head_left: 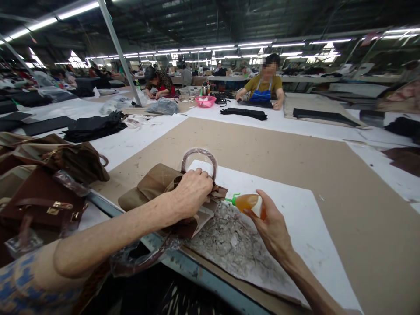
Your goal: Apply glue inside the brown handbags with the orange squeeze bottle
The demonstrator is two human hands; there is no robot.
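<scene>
Blue-patterned sleeve [24, 280] is nearest, and from it the left hand [193, 191] reaches onto a brown bag [160, 177] — its grip is closed on this bag, beside the standing handle [213, 160]. The bag lies at the near edge of the counter [278, 148]. The right hand [272, 224] has its grip around an amber bottle [246, 202]; its green nozzle [233, 199] points to the bag — whether they touch, I cannot tell.
</scene>
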